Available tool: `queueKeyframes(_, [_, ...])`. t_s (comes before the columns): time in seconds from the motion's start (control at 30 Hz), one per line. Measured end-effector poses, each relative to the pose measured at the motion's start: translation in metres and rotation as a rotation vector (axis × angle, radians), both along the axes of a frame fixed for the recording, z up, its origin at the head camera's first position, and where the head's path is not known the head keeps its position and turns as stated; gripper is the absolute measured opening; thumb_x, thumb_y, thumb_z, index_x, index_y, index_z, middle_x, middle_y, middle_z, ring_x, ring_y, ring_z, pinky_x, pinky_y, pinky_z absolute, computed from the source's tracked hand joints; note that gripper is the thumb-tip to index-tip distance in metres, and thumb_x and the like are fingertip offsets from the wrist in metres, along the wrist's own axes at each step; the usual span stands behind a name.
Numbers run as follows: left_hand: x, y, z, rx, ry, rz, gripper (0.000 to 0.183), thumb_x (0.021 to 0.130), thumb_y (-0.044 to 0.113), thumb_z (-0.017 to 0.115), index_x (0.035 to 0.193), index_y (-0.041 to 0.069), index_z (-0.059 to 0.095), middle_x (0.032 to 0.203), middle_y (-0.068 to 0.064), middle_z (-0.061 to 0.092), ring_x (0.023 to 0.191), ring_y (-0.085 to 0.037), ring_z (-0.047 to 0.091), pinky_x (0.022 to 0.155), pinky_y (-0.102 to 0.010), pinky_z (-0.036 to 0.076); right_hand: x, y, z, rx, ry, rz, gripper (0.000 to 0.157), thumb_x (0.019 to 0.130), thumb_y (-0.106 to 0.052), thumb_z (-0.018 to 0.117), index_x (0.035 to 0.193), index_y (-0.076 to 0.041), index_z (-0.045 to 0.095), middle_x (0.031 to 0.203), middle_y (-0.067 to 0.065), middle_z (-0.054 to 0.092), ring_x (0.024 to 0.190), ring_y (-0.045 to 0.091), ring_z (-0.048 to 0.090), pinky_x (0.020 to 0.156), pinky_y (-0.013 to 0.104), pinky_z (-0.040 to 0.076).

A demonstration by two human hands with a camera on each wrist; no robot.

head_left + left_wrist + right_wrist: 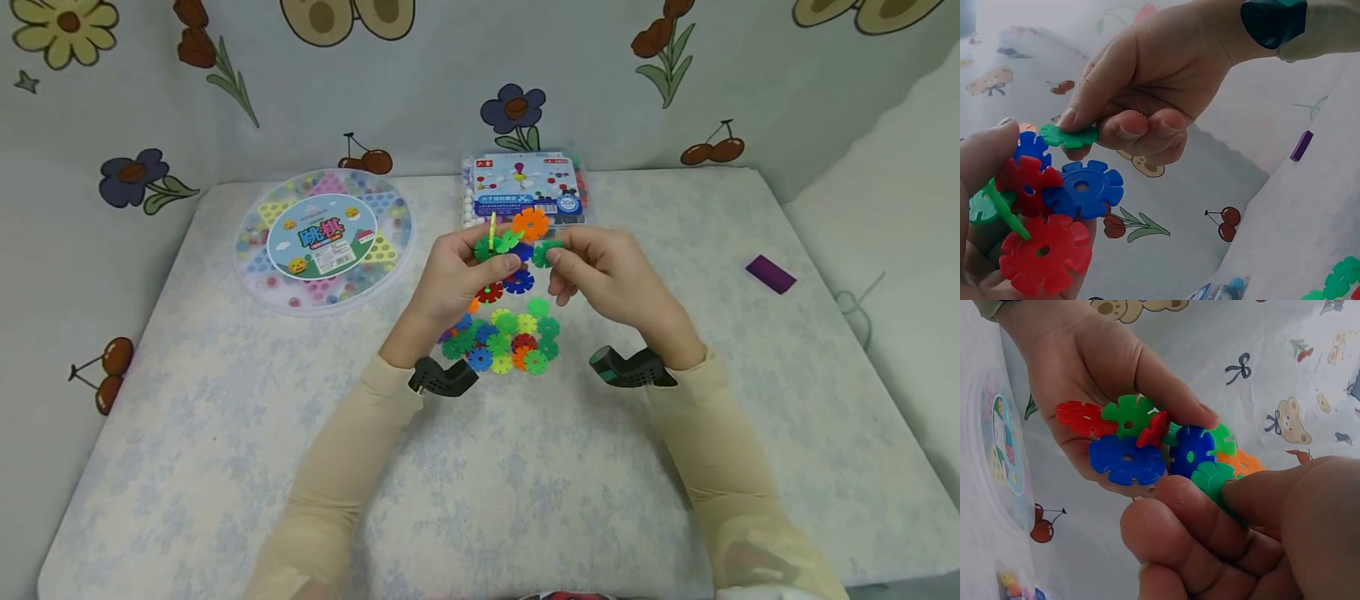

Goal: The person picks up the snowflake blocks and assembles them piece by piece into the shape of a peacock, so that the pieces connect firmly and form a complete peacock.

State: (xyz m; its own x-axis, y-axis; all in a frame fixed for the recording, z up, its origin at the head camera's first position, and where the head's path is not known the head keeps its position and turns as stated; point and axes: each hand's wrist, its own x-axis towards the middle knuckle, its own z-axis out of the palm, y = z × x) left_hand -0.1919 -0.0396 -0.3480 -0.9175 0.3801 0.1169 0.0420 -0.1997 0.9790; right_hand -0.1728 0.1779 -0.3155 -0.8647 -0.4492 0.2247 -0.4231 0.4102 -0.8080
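Observation:
My left hand holds a cluster of slotted plastic snowflake discs joined edge to edge at angles. A blue disc, a red disc and an orange disc belong to it, among green ones. Between thumb and forefinger, my right hand pinches a single green disc right at a blue disc's edge; its other fingers curl below. Both hands are raised over the table, close together. In the right wrist view, the right fingers partly cover the pinched disc.
Below the hands, a pile of loose snowflake discs lies on the table. A round Chinese checkers box stands at the back left, with a clear plastic kit box at the back middle. A purple block lies at the right.

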Motion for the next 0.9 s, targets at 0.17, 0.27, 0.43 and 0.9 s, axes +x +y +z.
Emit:
queueKeyframes(0.17, [0.0018,-0.0009,-0.0008,-0.01,0.07,-0.002,0.039,0.097,-0.011,0.059,0.136,-0.014,0.056,0.09,0.012,0.071,0.077,-0.001,0.069,0.076,-0.017,0.058,0.0004,-0.0008,0.0001,-0.01,0.015,0.009,0.023,0.104,-0.003,0.054,0.084,0.003,0.064,0.07,0.013,0.067,0.059,0.011,0.069,0.064,0.022,0.059])
queueKeyframes(0.27, [0.0029,0.0003,-0.0015,-0.054,0.128,-0.012,0.036,0.095,-0.009,0.063,0.131,-0.013,0.061,0.089,0.011,0.071,0.07,-0.003,0.064,0.069,-0.017,0.056,0.0017,-0.0013,0.0003,0.036,0.013,0.013,0.023,0.104,-0.005,0.056,0.082,0.002,0.064,0.069,0.01,0.069,0.059,0.008,0.068,0.062,0.021,0.058])
queueKeyframes(0.43, [0.0023,0.0004,-0.0031,-0.079,0.148,0.006,0.037,0.094,-0.005,0.066,0.131,-0.01,0.063,0.093,0.002,0.073,0.067,-0.007,0.063,0.067,-0.019,0.057,0.0022,-0.0055,-0.0029,0.032,0.04,-0.002,0.021,0.103,-0.004,0.058,0.084,0.002,0.065,0.069,0.01,0.068,0.057,0.007,0.068,0.061,0.02,0.058])
queueKeyframes(0.9, [-0.0035,-0.0032,-0.0052,0.16,0.059,0.013,0.072,0.087,0.034,0.074,0.13,-0.02,0.054,0.094,0.01,0.075,0.081,-0.005,0.07,0.081,-0.018,0.058,0.0013,-0.0048,-0.0033,0.0,0.089,-0.131,0.023,0.099,-0.005,0.058,0.078,0.0,0.066,0.068,0.011,0.064,0.051,0.01,0.052,0.045,0.024,0.037])
